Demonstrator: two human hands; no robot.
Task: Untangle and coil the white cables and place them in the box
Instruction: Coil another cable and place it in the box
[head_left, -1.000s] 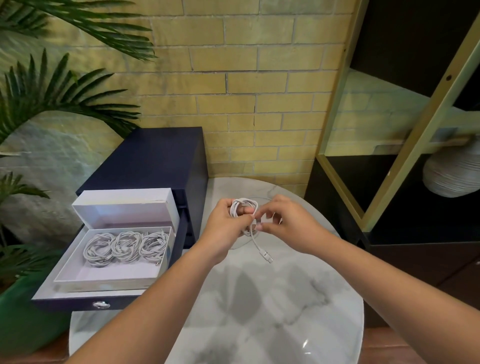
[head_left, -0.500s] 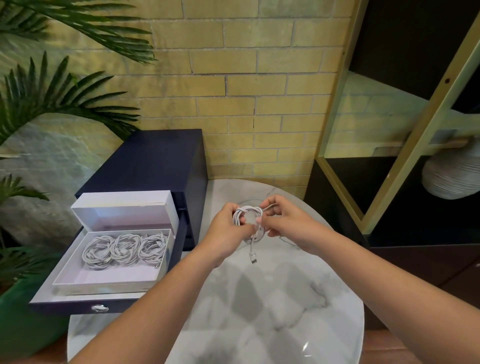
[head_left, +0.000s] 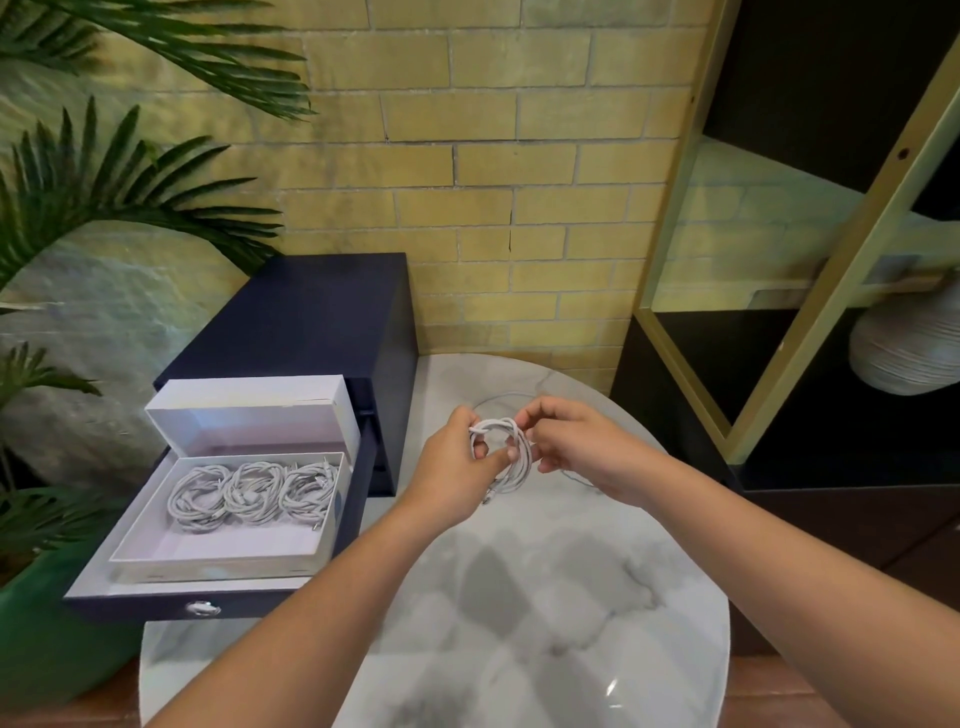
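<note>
While the left hand (head_left: 457, 462) and right hand (head_left: 576, 447) both pinch the coiled white cable (head_left: 511, 460) with curled fingers (head_left: 537, 413) just above the surface (head_left: 545, 597), the open box (head_left: 208, 565) lies to their left, nearer the left hand.

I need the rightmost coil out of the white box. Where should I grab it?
Probably from straight above, pinching the front arc of the rightmost coil: it lies flat in the white box, and only that side faces bare floor.

Yellow brick wall (head_left: 498, 171) behind marble table (head_left: 545, 597).
</note>
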